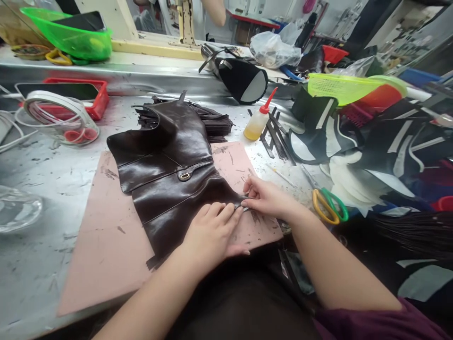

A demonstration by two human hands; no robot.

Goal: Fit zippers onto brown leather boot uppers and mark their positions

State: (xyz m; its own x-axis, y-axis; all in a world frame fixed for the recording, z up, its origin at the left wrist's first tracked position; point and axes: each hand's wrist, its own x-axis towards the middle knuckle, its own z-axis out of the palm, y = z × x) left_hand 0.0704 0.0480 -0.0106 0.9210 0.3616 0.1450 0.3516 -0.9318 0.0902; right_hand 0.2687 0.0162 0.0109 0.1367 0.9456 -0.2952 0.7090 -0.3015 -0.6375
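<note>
The right hand (265, 197) pinched the right edge of the glossy dark-brown leather piece (166, 189) between thumb and curled fingers. The left hand (212, 231) lay palm down, fingers extended and close together, pressing that edge from the near side. The leather, seamed and smooth, with a small oval metal fitting (185, 176), spread over the flat pink board (102, 245). Beyond it sat a stack of thin dark strips (217, 125); right of that stood a translucent bottle (255, 126) with a pointed red nozzle.
</note>
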